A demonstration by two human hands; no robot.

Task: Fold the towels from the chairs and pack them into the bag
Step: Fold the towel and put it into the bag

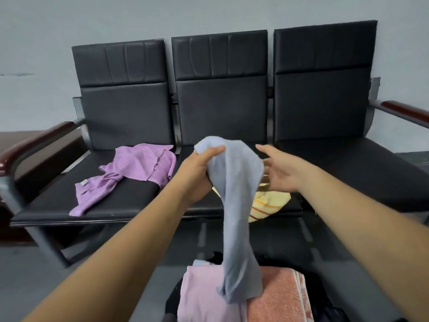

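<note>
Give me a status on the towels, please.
Left hand grips blue towel, hanging; right hand open beside it. Purple towel and yellow towel unfolded on seats. Nothing blocking.

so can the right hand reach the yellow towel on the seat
Probably yes: the right hand is open, empty, close to the yellow towel; the blue towel hides only its left part.

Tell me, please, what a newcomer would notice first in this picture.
The eye goes first to the pale blue towel in the centre, hanging from the left hand that grips its top, with the right hand open beside it. Next come the crumpled purple towel on the left seat of the black chairs and the yellow striped towel on the middle seat. At the bottom edge lie a folded pink towel and an orange towel.
</note>
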